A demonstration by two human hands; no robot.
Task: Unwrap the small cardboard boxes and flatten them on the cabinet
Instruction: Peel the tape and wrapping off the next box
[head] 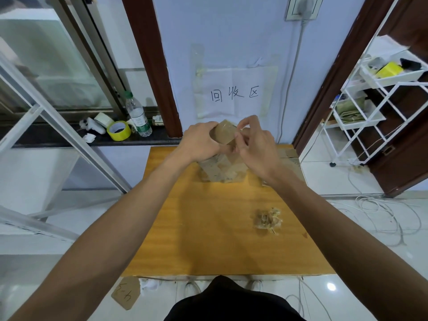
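Hands raised over cabinet (pixel 208 228) | left hand (pixel 199 140) grips box (pixel 223 134) | right hand (pixel 254 144) pinches its tape

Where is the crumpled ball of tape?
In the head view, the tape ball lies on the wooden cabinet, right side, nearer the person than the cardboard boxes.

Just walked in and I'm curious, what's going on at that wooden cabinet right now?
A person is at the wooden cabinet, working on a small cardboard box held above it. The left hand grips the box while the right hand pinches at its taped edge. More taped cardboard lies on the cabinet beneath the hands, and a crumpled wad of tape sits nearer the person, on the right.
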